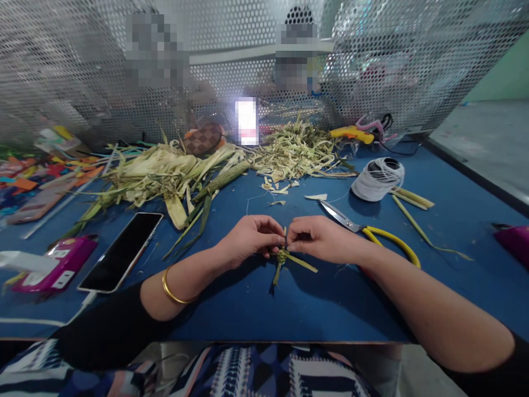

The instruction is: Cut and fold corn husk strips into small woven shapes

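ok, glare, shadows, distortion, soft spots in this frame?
Head view throughout: upright screen blown out, pixelated; soft shadows on the table under left hand and right hand; right forearm looks stretched, likely wide-angle; mesh panel hazy, with mosaic blocks; fine detail on woven piece too small to tell.

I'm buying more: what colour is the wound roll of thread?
White thread, best in head view.

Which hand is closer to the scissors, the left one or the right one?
The right hand. It is just beside the scissors, while the left hand is farther away, on the other side of the right hand.
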The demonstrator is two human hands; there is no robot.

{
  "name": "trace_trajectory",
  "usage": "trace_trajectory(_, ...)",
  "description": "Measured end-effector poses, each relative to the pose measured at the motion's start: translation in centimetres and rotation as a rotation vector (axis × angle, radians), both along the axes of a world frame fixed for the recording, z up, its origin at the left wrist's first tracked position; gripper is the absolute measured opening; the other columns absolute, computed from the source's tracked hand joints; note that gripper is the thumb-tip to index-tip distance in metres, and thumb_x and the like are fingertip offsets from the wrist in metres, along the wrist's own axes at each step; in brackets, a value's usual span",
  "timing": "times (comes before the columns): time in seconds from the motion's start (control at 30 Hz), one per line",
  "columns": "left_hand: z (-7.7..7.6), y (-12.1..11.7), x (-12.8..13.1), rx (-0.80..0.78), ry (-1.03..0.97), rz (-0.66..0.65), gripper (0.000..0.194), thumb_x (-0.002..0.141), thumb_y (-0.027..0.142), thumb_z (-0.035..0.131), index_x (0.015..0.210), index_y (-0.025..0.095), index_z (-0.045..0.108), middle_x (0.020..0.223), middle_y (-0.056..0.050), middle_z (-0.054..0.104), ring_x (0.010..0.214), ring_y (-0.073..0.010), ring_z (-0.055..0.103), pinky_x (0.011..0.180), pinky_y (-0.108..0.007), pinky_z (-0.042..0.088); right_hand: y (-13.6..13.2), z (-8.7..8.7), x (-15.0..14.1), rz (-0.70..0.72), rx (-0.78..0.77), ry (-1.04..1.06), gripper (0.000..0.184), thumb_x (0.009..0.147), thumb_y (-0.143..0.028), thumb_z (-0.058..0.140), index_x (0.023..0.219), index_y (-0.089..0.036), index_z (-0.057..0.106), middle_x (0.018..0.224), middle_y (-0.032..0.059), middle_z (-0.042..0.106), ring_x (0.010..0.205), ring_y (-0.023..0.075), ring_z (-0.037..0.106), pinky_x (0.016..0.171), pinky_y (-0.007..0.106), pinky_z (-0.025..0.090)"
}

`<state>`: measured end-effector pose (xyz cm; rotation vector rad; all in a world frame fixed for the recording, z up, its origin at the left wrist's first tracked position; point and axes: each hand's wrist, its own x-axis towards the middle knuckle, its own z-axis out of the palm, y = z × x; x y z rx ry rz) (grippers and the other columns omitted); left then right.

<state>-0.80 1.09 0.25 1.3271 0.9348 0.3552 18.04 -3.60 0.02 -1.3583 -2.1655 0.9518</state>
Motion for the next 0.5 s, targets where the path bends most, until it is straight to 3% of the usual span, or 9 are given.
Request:
trace_trajectory(0.1, 0.0, 0.1, -0.1, 0.025, 0.009, 0.007, 0.017, 0.065, 0.020, 0.074, 0.074, 0.014, 0.062, 0.062, 0.000, 0.063, 0.054, -0.0089, 0.057, 0.047, -0.018, 0.042, 0.1, -0.3, -0.2, -0.093, -0.041, 0.117, 0.005, 0.080, -0.018, 0.056, 0.082, -0.019, 0.061, 0.079, 0.0007, 0.061, 0.067, 0.0124, 0.056, 0.064, 0.026, 0.042)
trace_trajectory(0.17, 0.1, 0.2, -0.1, 0.071, 0.024, 0.007, 0.016, 0.065, 0.021, 0.074, 0.073, 0.014, 0.062, 0.061, 0.000, 0.063, 0.055, -0.0092, 0.057, 0.048, -0.018, 0.043, 0.3, -0.6, -0.4, -0.183, -0.090, 0.287, 0.017, 0.080, -0.012, 0.050, 0.094, -0.019, 0.057, 0.089, 0.0022, 0.063, 0.066, 0.0114, 0.060, 0.066, 0.028, 0.047)
trace_trajectory(0.23, 0.1, 0.2, -0.1, 0.144, 0.046, -0.006, 0.014, 0.064, 0.021, 0.073, 0.071, 0.014, 0.062, 0.060, 0.000, 0.063, 0.055, -0.0094, 0.057, 0.049, -0.019, 0.043, 0.4, -1.0, -0.7, -0.178, -0.123, 0.390, 0.028, 0.078, -0.005, 0.045, 0.100, -0.019, 0.053, 0.095, 0.0030, 0.065, 0.065, 0.0106, 0.063, 0.069, 0.029, 0.049)
trace_trajectory(0.33, 0.1, 0.2, -0.2, 0.283, 0.074, -0.040, 0.011, 0.065, 0.020, 0.072, 0.068, 0.014, 0.063, 0.062, 0.000, 0.065, 0.057, -0.0096, 0.057, 0.053, -0.020, 0.044, 0.4, -1.4, -1.0, -0.109, -0.103, 0.340, 0.034, 0.073, 0.001, 0.041, 0.097, -0.019, 0.054, 0.093, 0.0022, 0.067, 0.068, 0.0108, 0.064, 0.071, 0.029, 0.050)
trace_trajectory(0.5, -0.1, 0.2, -0.4, 0.466, 0.092, -0.071, 0.008, 0.068, 0.022, 0.067, 0.071, 0.015, 0.066, 0.069, -0.002, 0.068, 0.063, -0.0116, 0.061, 0.062, -0.021, 0.047, 0.4, -1.4, -1.0, -0.170, -0.019, 0.387, 0.045, 0.072, -0.002, 0.043, 0.112, -0.020, 0.051, 0.115, 0.0063, 0.064, 0.061, 0.0087, 0.062, 0.068, 0.030, 0.051)
